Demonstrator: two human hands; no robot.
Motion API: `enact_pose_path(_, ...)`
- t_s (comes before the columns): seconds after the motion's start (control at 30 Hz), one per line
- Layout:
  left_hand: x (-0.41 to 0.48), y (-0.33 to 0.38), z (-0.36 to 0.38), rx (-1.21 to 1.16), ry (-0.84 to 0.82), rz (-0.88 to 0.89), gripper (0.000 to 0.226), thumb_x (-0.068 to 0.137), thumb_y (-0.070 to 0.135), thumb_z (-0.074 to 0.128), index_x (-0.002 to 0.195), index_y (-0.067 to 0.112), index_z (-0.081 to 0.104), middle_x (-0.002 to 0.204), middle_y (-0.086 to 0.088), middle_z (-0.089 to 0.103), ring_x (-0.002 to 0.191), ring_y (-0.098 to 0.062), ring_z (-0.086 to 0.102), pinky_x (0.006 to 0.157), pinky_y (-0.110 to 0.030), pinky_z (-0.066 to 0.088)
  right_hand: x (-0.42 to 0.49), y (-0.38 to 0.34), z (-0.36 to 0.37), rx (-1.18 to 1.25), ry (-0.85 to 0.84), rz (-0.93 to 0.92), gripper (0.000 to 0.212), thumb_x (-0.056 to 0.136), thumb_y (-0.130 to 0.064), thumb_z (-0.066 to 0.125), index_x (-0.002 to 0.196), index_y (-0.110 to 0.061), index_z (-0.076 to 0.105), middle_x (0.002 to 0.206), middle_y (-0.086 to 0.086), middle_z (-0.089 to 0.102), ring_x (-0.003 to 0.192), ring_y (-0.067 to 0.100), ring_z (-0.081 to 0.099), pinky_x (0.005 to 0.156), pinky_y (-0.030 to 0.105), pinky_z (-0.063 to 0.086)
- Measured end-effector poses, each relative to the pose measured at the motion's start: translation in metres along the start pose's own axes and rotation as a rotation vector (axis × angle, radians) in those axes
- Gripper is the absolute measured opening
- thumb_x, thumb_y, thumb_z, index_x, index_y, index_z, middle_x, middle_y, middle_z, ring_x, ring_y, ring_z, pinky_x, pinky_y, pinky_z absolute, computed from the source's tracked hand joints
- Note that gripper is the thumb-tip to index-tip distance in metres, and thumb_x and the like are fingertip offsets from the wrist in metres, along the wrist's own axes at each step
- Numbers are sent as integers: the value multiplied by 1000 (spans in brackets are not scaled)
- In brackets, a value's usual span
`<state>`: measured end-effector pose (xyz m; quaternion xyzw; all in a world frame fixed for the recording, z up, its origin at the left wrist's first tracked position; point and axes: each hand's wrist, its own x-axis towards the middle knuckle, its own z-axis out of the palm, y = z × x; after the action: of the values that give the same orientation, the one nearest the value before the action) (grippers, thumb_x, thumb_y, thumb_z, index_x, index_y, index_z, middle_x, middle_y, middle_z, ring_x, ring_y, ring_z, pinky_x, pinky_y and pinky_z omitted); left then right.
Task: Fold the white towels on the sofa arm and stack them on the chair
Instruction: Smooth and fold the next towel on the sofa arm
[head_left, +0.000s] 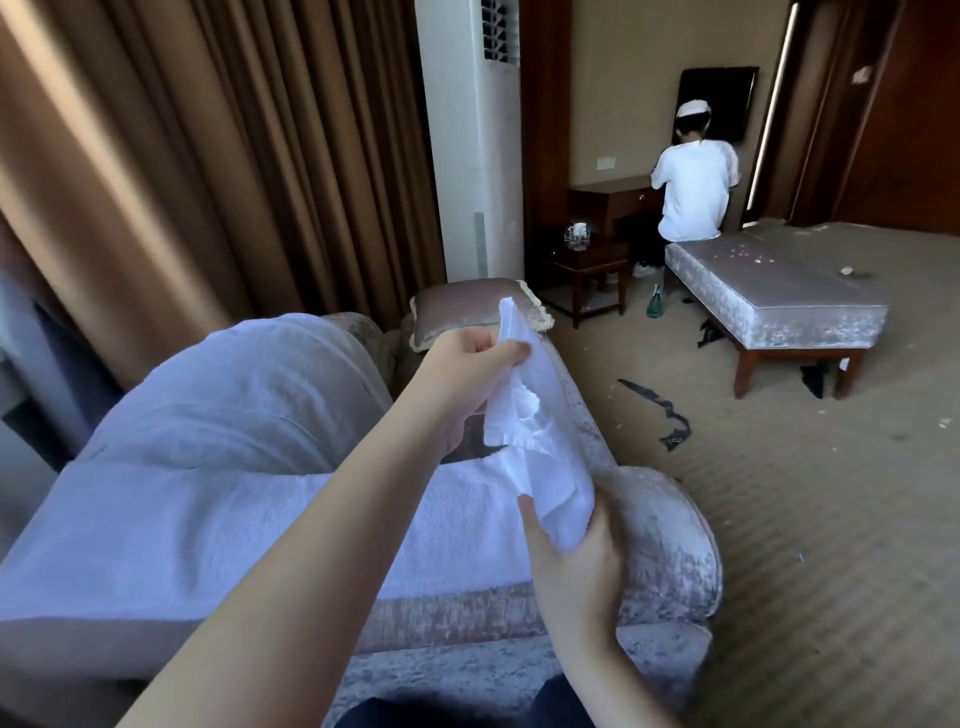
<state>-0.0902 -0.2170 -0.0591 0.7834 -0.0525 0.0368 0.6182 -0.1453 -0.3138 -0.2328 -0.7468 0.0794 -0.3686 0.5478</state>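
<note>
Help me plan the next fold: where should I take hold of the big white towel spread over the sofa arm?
Probably its near hem, pinched from your side: the big white towel lies flat with that edge exposed. Free the left hand and right hand from the small towel first.

Brown curtains (208, 156), bench (779, 306), air conditioner (467, 182).

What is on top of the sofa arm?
A large white towel lies draped over the sofa arm. Whatever lies beneath it is covered. The left hand and right hand hold a small towel above it.
</note>
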Motion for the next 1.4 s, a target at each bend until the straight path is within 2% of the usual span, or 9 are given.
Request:
enact_pose_path(0.07,0,0,-4,-2,5,-10,20,90,19,63,79,12,48,56,1,29,47,-13,24,43,-20,25,0,4,4,-35,-25,-50,33,82,-47,63,88,-14,61,68,-16,53,58,4,52,51,18,37)
enact_pose_path(0.27,-5,-6,-23,-1,15,-29,26,93,15,61,69,10,52,56,0,42,41,-9,39,42,-15,34,15,19,-7,-194,-94,-177,38,85,-17,53,120,-11,65,66,-1,66,47,7,51,42,12,31)
enact_pose_path(0.4,-6,-6,-24,-90,4,-52,15,92,19,63,86,9,54,70,-11,42,60,-23,37,55,-30,34,5,12,6,-178,-91,-165,34,75,-20,82,104,-11,69,68,-2,67,51,10,55,44,19,43)
enact_pose_path(0.5,-8,-2,-33,-54,6,-43,25,85,27,67,88,2,59,74,-12,45,63,-23,41,60,-33,36,1,18,8,-208,-61,-224,18,79,-7,69,96,-13,72,66,-6,65,51,10,54,47,9,30)
enact_pose_path(0.7,-26,-45,-88,25,167,-169,23,92,17,63,72,6,59,60,-2,58,53,-14,57,54,-24,46,10,30,-2,-253,-187,-412,62,62,20,69,116,-11,69,109,2,69,99,23,62,77,35,54)
enact_pose_path(0.83,-44,-101,-114,86,233,-337,11,96,13,58,92,7,67,88,-9,71,82,-23,67,72,-35,56,11,40,1,-237,-370,-456,81,54,25,63,125,-14,64,130,-1,59,120,13,47,92,35,48)
enact_pose_path(0.93,-51,-127,-115,188,283,-383,8,94,11,57,91,11,64,80,-6,67,68,-18,63,61,-31,52,11,45,-2,-290,-456,-489,84,54,23,66,128,-15,62,138,-2,54,125,14,43,97,35,44)
enact_pose_path(1.17,-47,-136,-98,589,321,-290,57,85,37,70,126,2,53,117,-10,62,106,-28,59,73,-30,41,13,38,-7,-391,-605,-548,68,74,-2,70,139,-15,51,149,-4,41,139,11,29,107,41,40)
enact_pose_path(1.4,-53,-127,-110,655,345,-181,20,88,22,66,101,12,54,85,1,55,88,-26,54,59,-26,34,18,22,-10,-684,-717,-729,83,90,-76,21,142,-18,48,151,-3,40,140,14,34,109,35,24)
